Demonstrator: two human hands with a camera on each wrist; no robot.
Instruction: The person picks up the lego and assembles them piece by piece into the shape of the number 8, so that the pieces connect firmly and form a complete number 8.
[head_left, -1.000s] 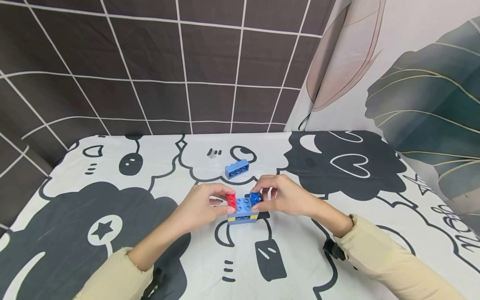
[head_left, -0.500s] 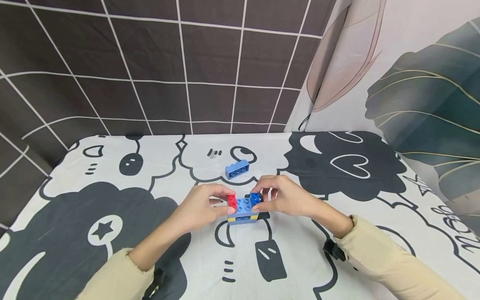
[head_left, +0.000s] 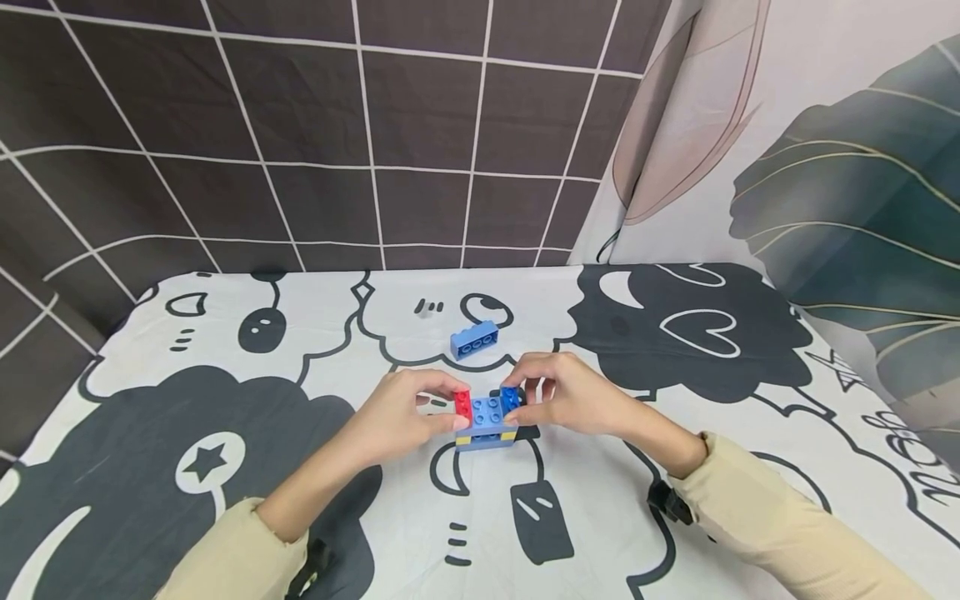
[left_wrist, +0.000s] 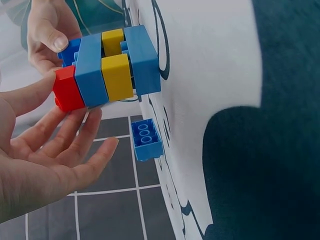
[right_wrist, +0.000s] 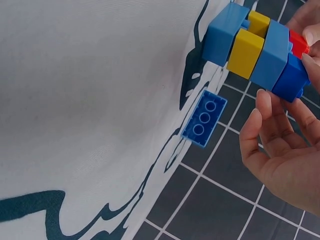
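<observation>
A stack of toy building bricks stands on the patterned cloth between both hands. Its base is a light blue brick [left_wrist: 143, 60], with yellow bricks [left_wrist: 117, 77] at its ends and a second light blue brick [head_left: 486, 410] across them. On top sit a red brick [head_left: 462, 406] at the left end and a dark blue brick [head_left: 510, 399] at the right. My left hand [head_left: 408, 410] pinches the red brick between thumb and fingers. With thumb and fingertips, my right hand [head_left: 564, 394] grips the dark blue brick.
Beyond the stack, a loose blue brick [head_left: 474, 340] lies on its side, its hollow underside showing. The white and dark grey patterned cloth [head_left: 420, 542] covers the surface. A dark gridded curtain [head_left: 300, 125] hangs behind it.
</observation>
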